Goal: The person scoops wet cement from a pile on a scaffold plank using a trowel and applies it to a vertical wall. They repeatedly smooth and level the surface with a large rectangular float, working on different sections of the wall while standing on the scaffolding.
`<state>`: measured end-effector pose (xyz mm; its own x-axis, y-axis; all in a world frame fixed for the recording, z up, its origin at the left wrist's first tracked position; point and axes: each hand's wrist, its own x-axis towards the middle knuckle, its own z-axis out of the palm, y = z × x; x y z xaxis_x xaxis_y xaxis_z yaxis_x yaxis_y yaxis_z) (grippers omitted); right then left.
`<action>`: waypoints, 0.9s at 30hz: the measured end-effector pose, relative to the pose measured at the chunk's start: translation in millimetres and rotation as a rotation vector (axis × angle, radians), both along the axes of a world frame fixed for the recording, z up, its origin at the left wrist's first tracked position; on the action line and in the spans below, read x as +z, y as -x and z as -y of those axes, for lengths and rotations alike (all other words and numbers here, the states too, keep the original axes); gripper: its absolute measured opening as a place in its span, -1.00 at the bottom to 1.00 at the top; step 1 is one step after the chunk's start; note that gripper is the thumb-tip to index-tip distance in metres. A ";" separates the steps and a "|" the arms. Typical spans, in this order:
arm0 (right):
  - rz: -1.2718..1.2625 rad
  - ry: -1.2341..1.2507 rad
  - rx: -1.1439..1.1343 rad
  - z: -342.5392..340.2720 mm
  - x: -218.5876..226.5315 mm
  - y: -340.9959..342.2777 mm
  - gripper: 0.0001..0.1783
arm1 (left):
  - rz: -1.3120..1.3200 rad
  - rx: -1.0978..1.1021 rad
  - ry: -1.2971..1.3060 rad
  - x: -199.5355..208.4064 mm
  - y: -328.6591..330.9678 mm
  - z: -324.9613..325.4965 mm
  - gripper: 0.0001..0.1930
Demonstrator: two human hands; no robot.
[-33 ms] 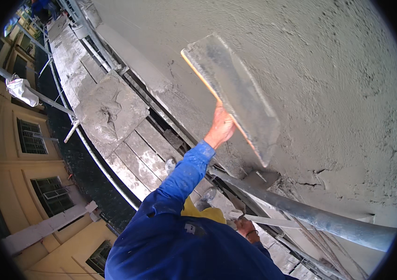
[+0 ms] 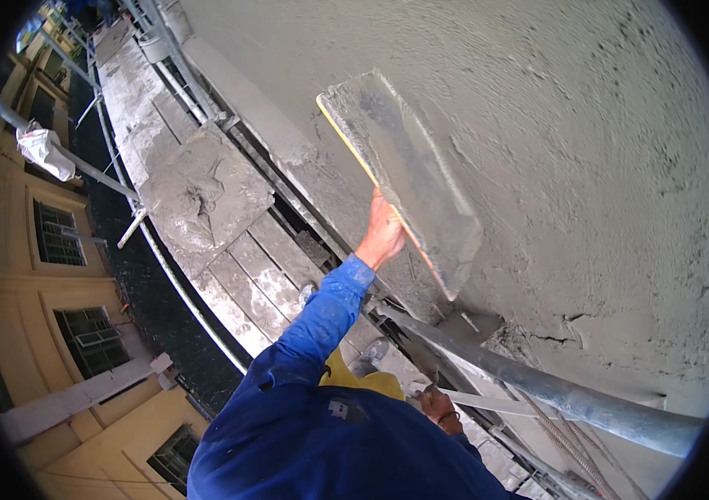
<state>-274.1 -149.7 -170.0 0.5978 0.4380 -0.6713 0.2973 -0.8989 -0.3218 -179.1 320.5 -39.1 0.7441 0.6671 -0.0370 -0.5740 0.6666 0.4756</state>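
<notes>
My left hand (image 2: 384, 229) grips a plasterer's hawk (image 2: 404, 175), a long rectangular board with a yellow edge. Grey mortar smears the face turned up to me; the fingers are hidden behind it. The hawk is tilted in front of the wet grey rendered wall (image 2: 571, 167), and I cannot tell whether they touch. Low by my body, my right hand (image 2: 440, 408) is closed, with a dark band at its wrist. It seems to hold a small brownish trowel (image 2: 426, 367), partly lost against the planks.
Mortar is heaped on a board (image 2: 196, 200) on the plank walkway (image 2: 254, 275). A thick scaffold pipe (image 2: 538, 375) crosses at right, above ropes (image 2: 575, 442). A white bag (image 2: 44, 154) hangs on a left pole. A bucket (image 2: 153, 46) stands far off.
The hawk and my left hand have shifted slightly left and down. The surroundings have shifted a little in the view. My right hand has hardly moved.
</notes>
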 end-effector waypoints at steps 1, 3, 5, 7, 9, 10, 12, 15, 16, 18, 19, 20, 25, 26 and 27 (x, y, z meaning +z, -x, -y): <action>0.007 -0.002 0.027 -21.9 -2.5 -1.0 -0.41 | -0.134 0.058 0.095 -23.9 27.5 -29.3 -0.63; 0.055 -0.089 0.037 -77.9 -3.0 -3.1 -0.49 | -0.194 0.097 0.150 -78.4 88.8 -70.1 -0.65; 0.011 -0.168 0.038 -135.7 -4.0 -7.8 -0.52 | -0.134 0.071 0.341 -133.3 154.9 -107.9 -0.64; 0.062 -0.199 0.107 -199.2 6.9 -10.1 -0.58 | -0.104 0.086 0.547 -175.0 225.6 -127.2 -0.60; 0.263 -0.244 0.303 -243.8 -9.1 -20.6 -0.62 | -0.216 0.185 0.511 -192.3 279.2 -142.5 -0.57; 0.253 -0.222 0.357 -276.5 -2.0 -23.7 -0.62 | -0.271 0.228 0.493 -198.8 302.2 -150.2 -0.56; 0.229 -0.159 0.457 -344.1 30.0 -23.7 -0.61 | -0.320 0.314 0.554 -208.0 344.9 -157.3 -0.54; 0.174 -0.254 0.755 -437.3 56.6 -19.0 -0.62 | -0.304 0.396 0.649 -245.5 400.0 -176.0 -0.50; 0.157 -0.307 0.869 -467.5 58.7 -16.1 -0.63 | -0.284 0.405 0.684 -259.2 409.6 -183.0 -0.48; 0.133 -0.395 1.083 -526.7 57.2 -11.3 -0.66 | -0.334 0.466 0.573 -235.8 405.1 -201.7 -0.55; 0.107 -0.434 1.160 -555.9 49.8 -8.3 -0.67 | -0.365 0.501 0.514 -223.5 407.8 -212.5 -0.59; 0.080 -0.478 1.234 -584.7 34.6 -6.0 -0.68 | -0.436 0.510 0.554 -226.7 412.5 -225.0 -0.60; -0.004 -0.475 1.298 -761.5 -50.3 14.8 -0.71 | -0.733 0.332 0.507 -215.2 427.7 -315.3 -0.60; -0.033 -0.429 1.279 -801.7 -65.9 23.2 -0.70 | -0.771 0.285 0.500 -218.4 435.5 -332.4 -0.59; -0.064 -0.379 1.258 -838.7 -81.7 32.7 -0.70 | -0.704 0.293 0.487 -250.8 450.1 -334.5 -0.58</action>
